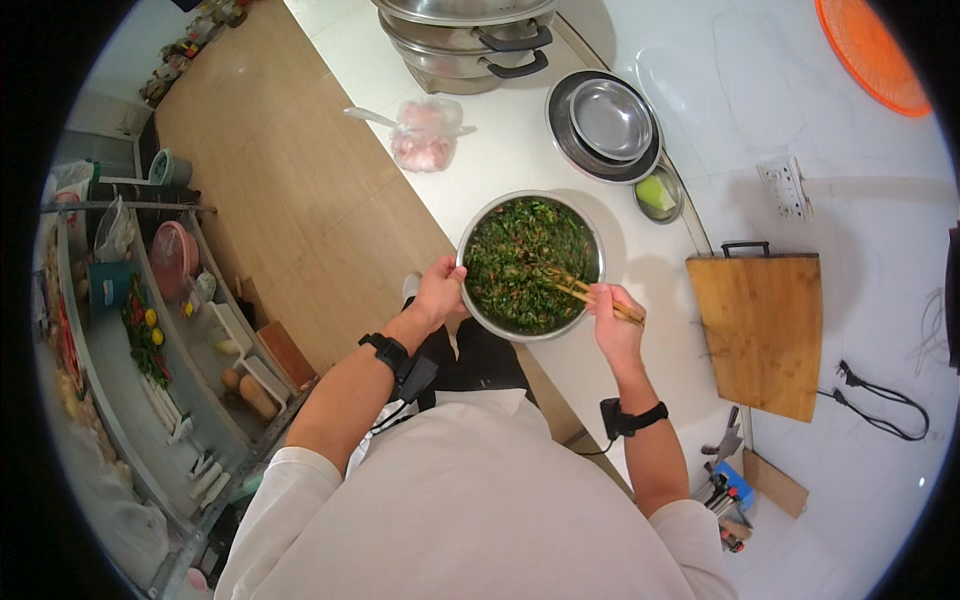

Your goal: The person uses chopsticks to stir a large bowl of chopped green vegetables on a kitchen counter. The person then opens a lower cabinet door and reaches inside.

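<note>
A round stainless steel bowl full of chopped green leaves mixed with small reddish bits sits at the near edge of the white counter. My left hand grips the bowl's left rim, thumb on top. At the bowl's right side, my right hand is closed around a pair of wooden chopsticks, whose tips rest in the greens. A knotted clear plastic bag with something pink inside lies on the counter beyond the bowl, to the left.
A stainless steel steamer stands at the back. Nested metal bowls and a small dish with a green piece are near the wall. A wooden cutting board leans at right, a cleaver beyond it. Vegetable shelves stand left.
</note>
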`<control>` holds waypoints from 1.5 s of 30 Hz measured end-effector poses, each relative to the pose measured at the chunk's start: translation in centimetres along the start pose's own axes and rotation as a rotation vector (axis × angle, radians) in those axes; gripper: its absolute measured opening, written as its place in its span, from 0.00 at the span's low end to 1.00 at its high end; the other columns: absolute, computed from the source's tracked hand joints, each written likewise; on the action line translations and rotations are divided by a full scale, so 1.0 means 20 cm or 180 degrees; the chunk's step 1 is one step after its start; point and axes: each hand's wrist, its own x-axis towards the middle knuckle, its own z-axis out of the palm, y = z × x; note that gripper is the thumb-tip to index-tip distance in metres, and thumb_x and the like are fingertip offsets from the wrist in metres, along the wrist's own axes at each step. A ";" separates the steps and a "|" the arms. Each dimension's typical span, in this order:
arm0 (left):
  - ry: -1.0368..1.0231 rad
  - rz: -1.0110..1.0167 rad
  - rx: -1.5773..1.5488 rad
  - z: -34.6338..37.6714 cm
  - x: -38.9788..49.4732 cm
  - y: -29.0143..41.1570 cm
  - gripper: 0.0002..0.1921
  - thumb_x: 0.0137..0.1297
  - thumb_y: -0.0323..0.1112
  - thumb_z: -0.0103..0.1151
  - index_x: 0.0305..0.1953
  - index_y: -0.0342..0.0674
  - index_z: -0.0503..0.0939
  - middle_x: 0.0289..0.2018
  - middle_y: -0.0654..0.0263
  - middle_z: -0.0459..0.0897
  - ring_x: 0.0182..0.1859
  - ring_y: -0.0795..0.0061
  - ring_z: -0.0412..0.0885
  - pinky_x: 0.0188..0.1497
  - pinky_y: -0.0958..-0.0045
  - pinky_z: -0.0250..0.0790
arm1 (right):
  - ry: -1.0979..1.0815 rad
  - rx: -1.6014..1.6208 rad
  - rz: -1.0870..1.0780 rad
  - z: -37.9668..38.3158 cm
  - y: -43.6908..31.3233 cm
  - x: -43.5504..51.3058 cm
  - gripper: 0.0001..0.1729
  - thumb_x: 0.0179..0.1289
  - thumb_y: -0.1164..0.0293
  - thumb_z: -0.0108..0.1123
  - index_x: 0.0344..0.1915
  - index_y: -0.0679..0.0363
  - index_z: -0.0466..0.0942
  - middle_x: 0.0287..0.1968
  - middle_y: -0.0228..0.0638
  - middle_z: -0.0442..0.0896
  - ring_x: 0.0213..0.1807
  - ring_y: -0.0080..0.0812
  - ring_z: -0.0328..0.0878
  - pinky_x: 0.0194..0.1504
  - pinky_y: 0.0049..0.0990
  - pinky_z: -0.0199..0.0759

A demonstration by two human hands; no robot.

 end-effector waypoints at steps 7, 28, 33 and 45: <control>-0.0053 -0.0049 -0.0150 0.00 -0.01 0.01 0.09 0.86 0.38 0.46 0.55 0.45 0.75 0.46 0.66 0.83 0.42 0.73 0.83 0.39 0.63 0.82 | 0.0313 -0.0269 0.0621 0.21 0.18 -0.03 0.17 0.79 0.64 0.60 0.37 0.66 0.86 0.29 0.39 0.87 0.28 0.28 0.83 0.35 0.29 0.76; -0.0033 0.0025 -0.0107 0.00 0.01 -0.02 0.08 0.86 0.38 0.46 0.52 0.45 0.74 0.44 0.67 0.83 0.37 0.73 0.82 0.37 0.64 0.81 | 0.0432 -0.0575 -0.1132 0.32 0.07 0.21 0.08 0.75 0.70 0.65 0.41 0.63 0.86 0.37 0.46 0.88 0.35 0.43 0.87 0.38 0.36 0.78; 0.0009 -0.0021 -0.0034 0.01 0.01 0.00 0.07 0.86 0.38 0.47 0.51 0.44 0.74 0.43 0.67 0.82 0.38 0.73 0.82 0.37 0.65 0.81 | 0.0463 -0.0633 -0.0048 0.17 0.05 0.00 0.10 0.76 0.69 0.64 0.39 0.64 0.87 0.32 0.44 0.87 0.32 0.38 0.86 0.37 0.34 0.78; -0.0048 0.0072 -0.0024 0.00 0.03 -0.02 0.08 0.86 0.40 0.46 0.53 0.46 0.74 0.46 0.68 0.83 0.41 0.72 0.83 0.40 0.61 0.82 | 0.0410 -0.0851 -0.0301 0.20 -0.04 0.04 0.08 0.74 0.70 0.65 0.41 0.63 0.87 0.37 0.44 0.89 0.35 0.38 0.88 0.40 0.32 0.79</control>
